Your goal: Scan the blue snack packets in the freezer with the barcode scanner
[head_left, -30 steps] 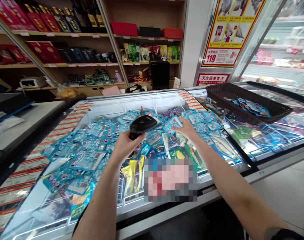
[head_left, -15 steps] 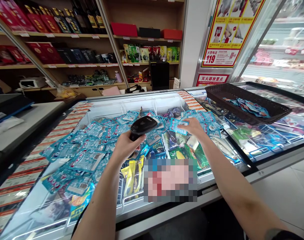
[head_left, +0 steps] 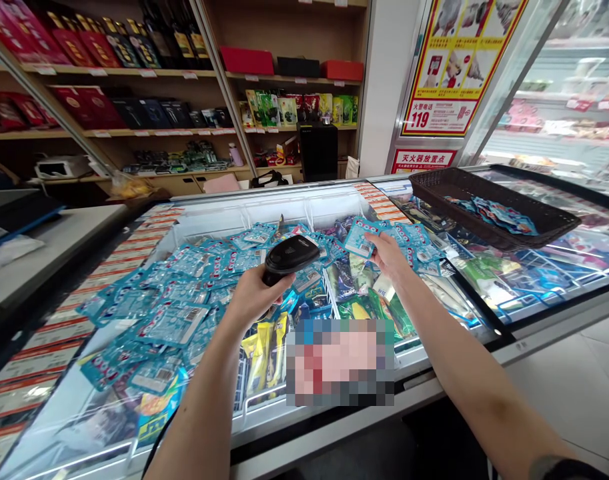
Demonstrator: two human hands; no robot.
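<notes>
My left hand is wrapped round the handle of a black barcode scanner, its head tilted toward the right. Between the thumb and fingers of my right hand is a blue snack packet, held up a little to the right of the scanner with a white label patch showing. Many similar blue packets lie heaped on the glass top of the chest freezer, mostly to the left. A smaller group of these packets lies just behind my right hand.
A dark woven basket with several packets in it stands on the freezer at the right. Under the glass are yellow ice-cream wrappers and wire dividers. A counter borders the left side, and shelves of goods stand behind.
The packet in my right hand has been raised slightly and turned, so more of its face shows. The scanner in my left hand has shifted slightly to the right.
</notes>
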